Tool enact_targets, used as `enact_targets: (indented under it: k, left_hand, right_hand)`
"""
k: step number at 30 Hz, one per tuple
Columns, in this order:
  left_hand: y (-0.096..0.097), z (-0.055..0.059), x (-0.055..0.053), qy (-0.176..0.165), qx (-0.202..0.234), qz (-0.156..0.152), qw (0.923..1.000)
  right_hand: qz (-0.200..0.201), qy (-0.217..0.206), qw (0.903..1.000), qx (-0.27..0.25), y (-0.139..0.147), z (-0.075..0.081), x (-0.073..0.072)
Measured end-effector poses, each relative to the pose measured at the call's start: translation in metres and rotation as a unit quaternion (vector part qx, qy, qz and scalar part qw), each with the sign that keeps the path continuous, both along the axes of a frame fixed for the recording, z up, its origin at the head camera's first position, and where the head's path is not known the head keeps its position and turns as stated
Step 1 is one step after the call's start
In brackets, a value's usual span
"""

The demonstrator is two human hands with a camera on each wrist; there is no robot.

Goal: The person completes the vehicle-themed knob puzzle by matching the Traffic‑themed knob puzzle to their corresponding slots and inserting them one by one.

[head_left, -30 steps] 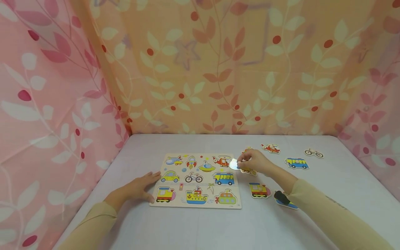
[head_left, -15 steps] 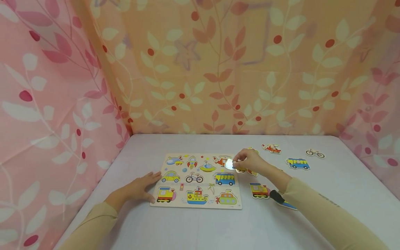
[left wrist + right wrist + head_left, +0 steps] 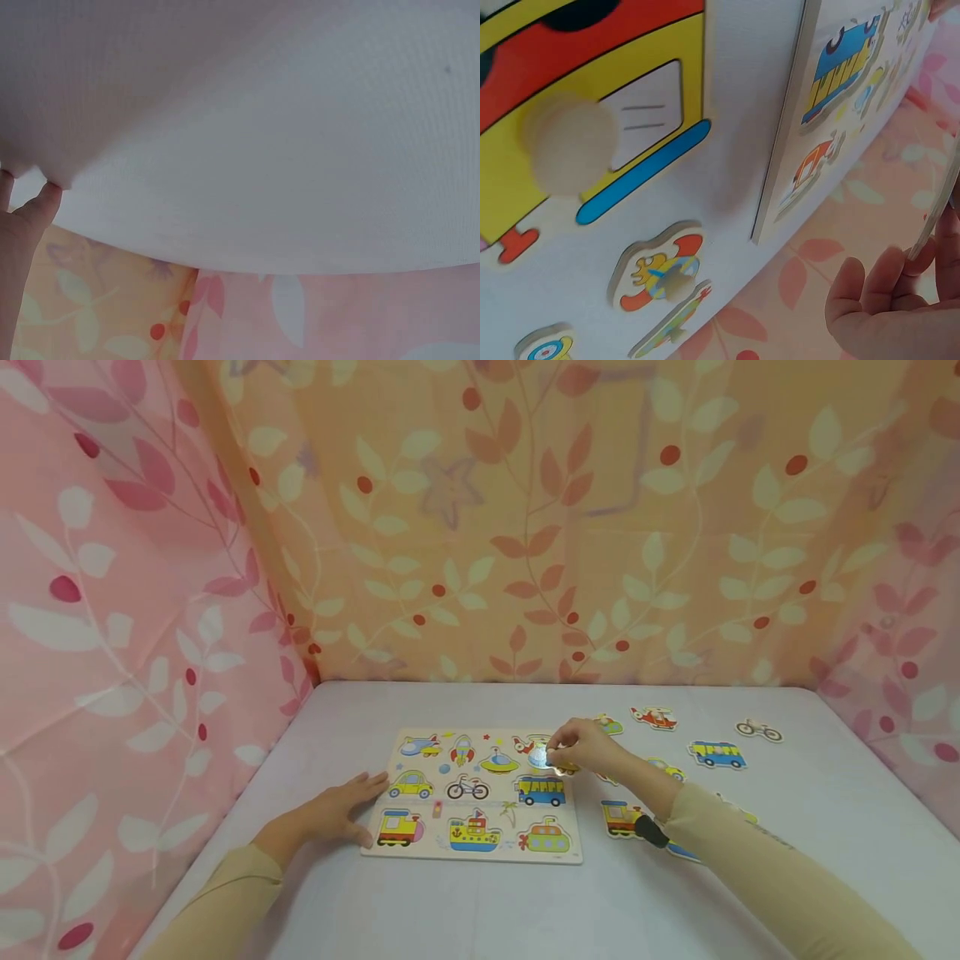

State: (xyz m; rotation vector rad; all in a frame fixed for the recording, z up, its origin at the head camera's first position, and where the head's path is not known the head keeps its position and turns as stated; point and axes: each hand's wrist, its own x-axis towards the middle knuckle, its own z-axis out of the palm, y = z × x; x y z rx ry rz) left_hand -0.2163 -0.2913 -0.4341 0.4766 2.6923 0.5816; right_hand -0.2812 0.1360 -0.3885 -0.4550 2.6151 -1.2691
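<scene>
My right hand (image 3: 588, 747) pinches an airplane puzzle piece (image 3: 538, 760), blue with a yellow part and a bright glint on it. It is over the top right of the wooden puzzle board (image 3: 442, 853), overlapping the printed helicopter. In the right wrist view the piece shows as a thin edge (image 3: 933, 217) between thumb and fingers. My left hand (image 3: 337, 810) rests at the board's left edge with its fingers spread. Only some of its fingers (image 3: 46, 202) show in the left wrist view. Vehicle pictures fill the board.
Loose knobbed pieces lie right of the board: a train (image 3: 619, 819), a helicopter (image 3: 655, 718), a bus (image 3: 717, 754), a bicycle (image 3: 759, 730), a car (image 3: 666, 768) and a submarine (image 3: 610, 724). A rocket piece (image 3: 660, 270) shows in the right wrist view. My right forearm overlaps a blue piece (image 3: 684, 852).
My right hand has moved left with the airplane piece, from beside the board to over its top right corner. The left hand has stayed at the board's edge.
</scene>
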Motion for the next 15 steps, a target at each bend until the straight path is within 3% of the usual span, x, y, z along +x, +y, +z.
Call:
enact_targets:
  k: [8, 15]
  left_hand:
    - [0.0, 0.005, 0.001, 0.002, 0.001, -0.008, 1.0]
    - [0.001, 0.003, 0.001, -0.003, 0.005, -0.008, 1.0]
  right_hand:
    - [-0.002, -0.002, 0.9999, 0.014, -0.017, -0.004, -0.004]
    - [0.005, 0.009, 0.9998, 0.015, -0.035, -0.008, -0.006]
